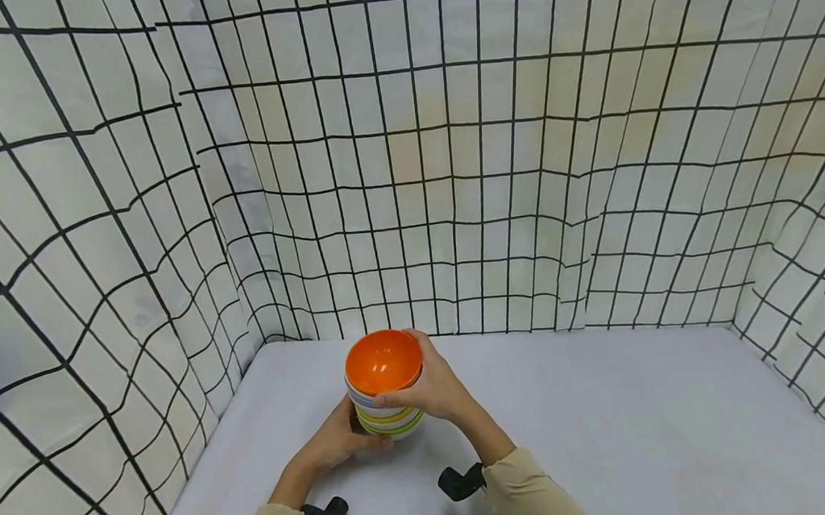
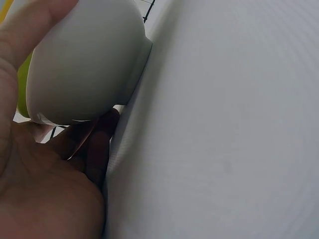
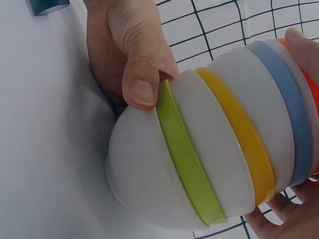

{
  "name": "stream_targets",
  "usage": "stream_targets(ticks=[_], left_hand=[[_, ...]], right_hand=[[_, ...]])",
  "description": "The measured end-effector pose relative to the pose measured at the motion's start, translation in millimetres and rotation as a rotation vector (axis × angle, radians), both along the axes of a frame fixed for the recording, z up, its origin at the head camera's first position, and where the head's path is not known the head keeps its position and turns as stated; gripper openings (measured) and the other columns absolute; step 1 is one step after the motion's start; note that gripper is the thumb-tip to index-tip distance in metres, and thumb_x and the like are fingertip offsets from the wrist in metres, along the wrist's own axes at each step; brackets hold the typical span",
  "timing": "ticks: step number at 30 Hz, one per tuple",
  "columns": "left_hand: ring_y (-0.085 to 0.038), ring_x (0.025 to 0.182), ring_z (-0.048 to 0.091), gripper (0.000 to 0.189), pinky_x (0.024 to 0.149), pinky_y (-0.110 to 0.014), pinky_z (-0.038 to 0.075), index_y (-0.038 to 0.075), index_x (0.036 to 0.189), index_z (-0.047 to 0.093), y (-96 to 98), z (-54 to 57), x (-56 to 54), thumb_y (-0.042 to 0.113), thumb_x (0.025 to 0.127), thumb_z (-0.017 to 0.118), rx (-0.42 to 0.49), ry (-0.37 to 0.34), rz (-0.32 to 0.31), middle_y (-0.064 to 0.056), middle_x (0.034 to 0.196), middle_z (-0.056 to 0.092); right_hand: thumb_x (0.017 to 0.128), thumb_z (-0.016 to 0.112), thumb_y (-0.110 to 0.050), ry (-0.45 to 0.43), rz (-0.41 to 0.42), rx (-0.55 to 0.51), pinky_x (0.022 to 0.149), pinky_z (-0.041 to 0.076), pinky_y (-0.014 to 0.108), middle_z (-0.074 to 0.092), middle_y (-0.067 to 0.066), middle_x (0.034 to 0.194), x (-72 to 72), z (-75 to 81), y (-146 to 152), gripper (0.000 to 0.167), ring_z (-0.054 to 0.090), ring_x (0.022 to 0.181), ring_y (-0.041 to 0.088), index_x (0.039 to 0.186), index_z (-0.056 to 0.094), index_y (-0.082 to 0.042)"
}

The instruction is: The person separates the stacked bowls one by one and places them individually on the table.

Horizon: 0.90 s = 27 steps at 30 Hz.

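Note:
Several nested bowls form a stack near the table's back edge, left of centre. On top is an orange-lined bowl (image 1: 380,361); below it come a blue-banded bowl (image 3: 259,74), a yellow-banded bowl (image 3: 204,124) and, lowest, a green-banded bowl (image 3: 137,159). My left hand (image 1: 335,440) holds the green-banded bowl low on its side, thumb at the band. In the left wrist view that bowl's white foot (image 2: 135,74) is against or just above the cloth. My right hand (image 1: 437,381) grips the upper bowls around the rim from the right, its fingers partly hidden behind them.
A white table surface (image 1: 614,419) spreads out to the right. Black grid lines on pale walls (image 1: 477,155) enclose the back and both sides. Black wrist-worn devices (image 1: 461,482) hang below both forearms.

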<state>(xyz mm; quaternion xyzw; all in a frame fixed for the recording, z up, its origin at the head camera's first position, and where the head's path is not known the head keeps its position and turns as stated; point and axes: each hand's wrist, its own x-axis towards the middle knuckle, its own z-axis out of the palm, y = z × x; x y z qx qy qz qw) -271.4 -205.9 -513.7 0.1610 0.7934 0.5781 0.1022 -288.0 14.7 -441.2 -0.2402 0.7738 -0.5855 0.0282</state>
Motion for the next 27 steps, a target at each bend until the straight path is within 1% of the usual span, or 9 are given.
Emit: stream_targets(ticks=[6,14,17,23,27], left_hand=[[-0.025,0.132,0.054,0.094,0.122,-0.058,0.032,0.018,0.151,0.034,0.5,1.9,-0.9,0.017,0.076,0.091,-0.002,0.005,0.008,-0.008,0.142,0.057],[-0.028,0.133,0.052,0.095,0.123,-0.060,0.031,0.017,0.153,0.032,1.1,3.3,4.3,0.019,0.078,0.090,-0.008,-0.019,0.019,-0.010,0.145,0.055],[-0.029,0.134,0.052,0.096,0.123,-0.060,0.031,0.017,0.153,0.032,1.2,3.0,5.1,0.018,0.077,0.091,0.005,-0.024,0.032,-0.010,0.145,0.055],[-0.029,0.135,0.052,0.096,0.123,-0.060,0.030,0.020,0.153,0.032,1.7,2.4,2.9,0.018,0.077,0.091,0.012,-0.031,0.031,-0.008,0.146,0.054],[-0.030,0.135,0.051,0.097,0.123,-0.061,0.030,0.019,0.153,0.032,2.6,1.8,1.8,0.018,0.077,0.091,0.007,-0.038,0.032,-0.009,0.146,0.054]], right_hand=[[0.075,0.092,-0.034,0.020,-0.014,-0.020,0.106,0.055,0.046,0.055,0.001,0.145,-1.7,-1.1,-1.4,0.100,0.059,0.129,0.024,0.154,0.032,-0.021],[0.075,0.092,-0.033,0.039,-0.030,-0.026,0.104,0.056,0.045,0.056,0.001,0.143,-1.4,-3.7,-3.8,0.096,0.059,0.127,0.023,0.152,0.037,-0.019],[0.075,0.092,-0.034,0.050,-0.032,-0.018,0.104,0.056,0.044,0.056,0.001,0.143,-1.9,-3.8,-4.8,0.096,0.059,0.127,0.023,0.152,0.037,-0.019],[0.075,0.091,-0.034,0.080,-0.033,-0.016,0.104,0.056,0.042,0.055,0.001,0.142,-2.9,-2.8,-4.8,0.094,0.059,0.126,0.021,0.151,0.038,-0.019],[0.075,0.091,-0.034,0.088,-0.037,-0.022,0.103,0.057,0.041,0.056,0.001,0.142,-3.1,-3.2,-3.5,0.094,0.060,0.126,0.021,0.151,0.039,-0.018]])
